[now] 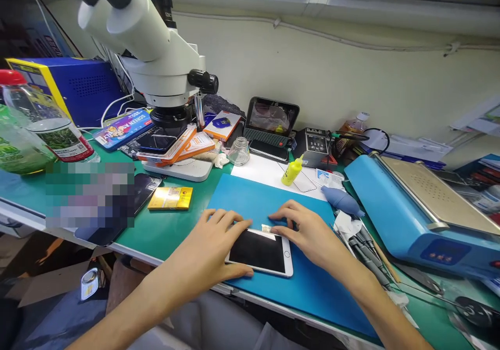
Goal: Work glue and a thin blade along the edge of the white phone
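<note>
Green bench [167,230] fills my view, stereo microscope [156,42] looming top left over stack of phone boxes. Blue laminator machine [410,220] sits right, blue mat [250,199] centre under my hands. White phone [261,252] lies flat on mat near front edge, dark screen up. Left hand [213,246] grips phone's left end – thumb along near edge, fingers over far side. Right hand [304,230] spread open, fingertips pressing small tab at phone's top edge – yellow bottle [292,171] stands beyond
</note>
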The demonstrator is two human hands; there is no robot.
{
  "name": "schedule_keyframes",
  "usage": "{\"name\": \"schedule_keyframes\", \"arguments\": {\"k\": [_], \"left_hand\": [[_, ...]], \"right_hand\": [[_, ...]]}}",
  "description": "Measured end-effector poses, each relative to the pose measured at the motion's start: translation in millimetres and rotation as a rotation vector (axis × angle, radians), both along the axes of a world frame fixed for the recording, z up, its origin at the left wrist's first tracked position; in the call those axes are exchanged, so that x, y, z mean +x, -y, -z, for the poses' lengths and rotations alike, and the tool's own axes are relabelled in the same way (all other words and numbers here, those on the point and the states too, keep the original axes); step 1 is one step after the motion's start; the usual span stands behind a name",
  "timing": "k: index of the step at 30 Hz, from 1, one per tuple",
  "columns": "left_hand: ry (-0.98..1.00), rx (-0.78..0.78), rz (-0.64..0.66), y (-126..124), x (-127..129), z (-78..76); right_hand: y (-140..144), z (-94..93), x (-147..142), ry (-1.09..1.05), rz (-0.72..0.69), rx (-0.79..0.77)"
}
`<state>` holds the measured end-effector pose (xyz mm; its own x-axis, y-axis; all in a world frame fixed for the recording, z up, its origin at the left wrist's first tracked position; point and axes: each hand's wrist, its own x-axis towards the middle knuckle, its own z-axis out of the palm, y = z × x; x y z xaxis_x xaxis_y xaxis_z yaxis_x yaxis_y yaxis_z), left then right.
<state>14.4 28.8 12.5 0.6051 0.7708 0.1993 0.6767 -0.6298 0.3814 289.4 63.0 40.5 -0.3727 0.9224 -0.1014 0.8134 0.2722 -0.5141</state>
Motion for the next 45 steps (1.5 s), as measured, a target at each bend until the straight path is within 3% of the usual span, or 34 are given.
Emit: {"name": "schedule_keyframes", "arguments": {"k": [9,14,19,22,27,33,45], "left_hand": [[0.018,0.226,0.054,7,-18,-9.9],[0.016,0.472,0.099,21,-21,-7.6],[0.04,0.559,0.12,27,-25,-2.1],[0.057,0.536,0.11,27,-25,1.0],[0.077,0.338,0.085,16,-24,2.4],[0.09,0.034,0.087,-4,-25,1.4],[0.113,-0.052,0.005,-7,-24,11.7]], "right_hand": [[0,-5.0,-2,0.027,-0.001,0.025],[13,-0.8,0,0.033,-0.044,0.043],[13,1.7,-2,-0.031,-0.033,0.031],[9,-0.5,-2,-0.093,-0.004,0.044],[16,-7.1,-2,-0.243,0.121,0.258],[28,0.4,-28,-0.305,0.008,0.345],[22,16.6,-43,-0.223,-0.054,0.311]]}}
